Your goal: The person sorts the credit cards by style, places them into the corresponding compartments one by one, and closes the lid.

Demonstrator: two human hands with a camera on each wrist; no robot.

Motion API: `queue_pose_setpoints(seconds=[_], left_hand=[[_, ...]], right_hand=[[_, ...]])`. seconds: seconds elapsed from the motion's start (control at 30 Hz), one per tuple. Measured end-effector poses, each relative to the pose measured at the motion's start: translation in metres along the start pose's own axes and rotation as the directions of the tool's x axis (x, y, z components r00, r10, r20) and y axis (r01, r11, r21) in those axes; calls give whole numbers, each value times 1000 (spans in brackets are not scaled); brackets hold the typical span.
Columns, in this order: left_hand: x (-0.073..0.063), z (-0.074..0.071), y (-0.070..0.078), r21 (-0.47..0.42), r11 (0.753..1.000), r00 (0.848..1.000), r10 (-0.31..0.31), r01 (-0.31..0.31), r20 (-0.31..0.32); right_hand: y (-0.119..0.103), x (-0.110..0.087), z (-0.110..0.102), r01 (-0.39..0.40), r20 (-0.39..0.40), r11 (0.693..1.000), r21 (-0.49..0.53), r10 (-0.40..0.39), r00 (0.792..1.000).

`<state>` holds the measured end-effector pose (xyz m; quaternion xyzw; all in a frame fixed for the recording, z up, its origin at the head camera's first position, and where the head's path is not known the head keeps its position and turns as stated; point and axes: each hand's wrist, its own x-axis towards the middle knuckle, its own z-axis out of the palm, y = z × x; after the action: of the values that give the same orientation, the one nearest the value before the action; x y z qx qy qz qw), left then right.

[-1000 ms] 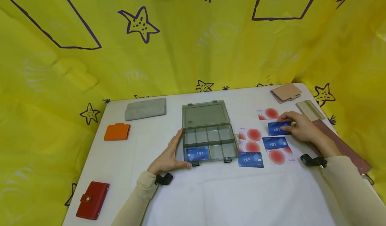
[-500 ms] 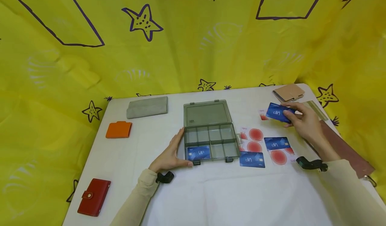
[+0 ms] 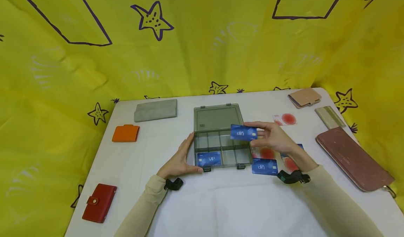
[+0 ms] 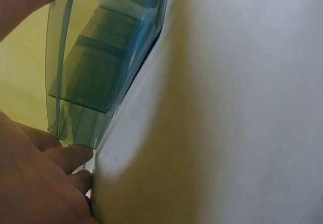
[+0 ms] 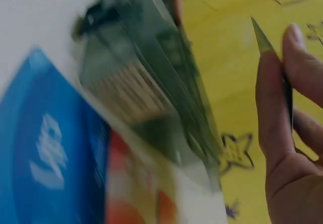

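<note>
In the head view my left hand (image 3: 180, 159) lies along the left side of an open, see-through grey-green compartment box (image 3: 229, 156). Its extended fingers touch the left wall, with the thumb at the front edge. One blue VIP card (image 3: 209, 158) lies in the front left compartment. My right hand (image 3: 274, 137) pinches another blue VIP card (image 3: 242, 133) between thumb and fingers, above the rear right compartments. The right wrist view shows this card (image 5: 262, 40) edge-on. In the left wrist view, fingertips of the left hand (image 4: 40, 178) meet a corner of the box (image 4: 96, 72).
Right of the box lie a blue card (image 3: 264, 166) and red-and-white cards, partly hidden by the right arm; one red-and-white card (image 3: 288, 119) lies farther back. Wallets stand around: tan (image 3: 304, 97), mauve (image 3: 355, 158), orange (image 3: 125, 133), grey (image 3: 155, 110), red (image 3: 99, 202).
The right hand has picked up the blue card from the group on the right and carried it left over the box. The left hand has stayed at the box.
</note>
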<state>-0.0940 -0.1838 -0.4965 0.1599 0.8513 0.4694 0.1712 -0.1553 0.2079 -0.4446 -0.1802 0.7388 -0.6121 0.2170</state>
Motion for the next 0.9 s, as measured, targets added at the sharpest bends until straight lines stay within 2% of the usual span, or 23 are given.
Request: queue_pose_setpoints(seconds=[0.1, 0.23, 0.33, 0.4, 0.47, 0.57, 0.7, 0.8, 0.9], left_hand=[[1, 0, -1, 7, 1000, 1000, 3, -3, 0], [3, 1, -1, 11, 1000, 1000, 0, 0, -4], [2, 1, -1, 7, 1000, 1000, -3, 3, -6], [0, 0, -2, 1, 1000, 1000, -6, 6, -7], [1, 1, -3, -2, 1000, 1000, -1, 1, -7], [2, 1, -4, 2, 1000, 1000, 7, -7, -10], [2, 1, -5, 4, 1000, 1000, 15, -15, -12], [1, 1, -4, -3, 1000, 1000, 13, -13, -8], [0, 1, -3, 0, 1000, 1000, 10, -10, -3]], right_hand=[[2, 10, 30, 102, 78, 995, -16, -100, 992], [1, 20, 65, 215, 102, 971, -110, -204, 974], [2, 26, 85, 301, 101, 917, -262, -285, 953], [4, 31, 95, 366, 111, 856, -365, -350, 930], [6, 33, 103, 394, 120, 802, -449, -383, 916], [9, 35, 112, 421, 153, 734, -533, -406, 901], [10, 34, 117, 434, 181, 679, -592, -413, 892], [8, 29, 110, 428, 162, 676, -600, -421, 892], [5, 20, 86, 407, 113, 684, -606, -432, 895]])
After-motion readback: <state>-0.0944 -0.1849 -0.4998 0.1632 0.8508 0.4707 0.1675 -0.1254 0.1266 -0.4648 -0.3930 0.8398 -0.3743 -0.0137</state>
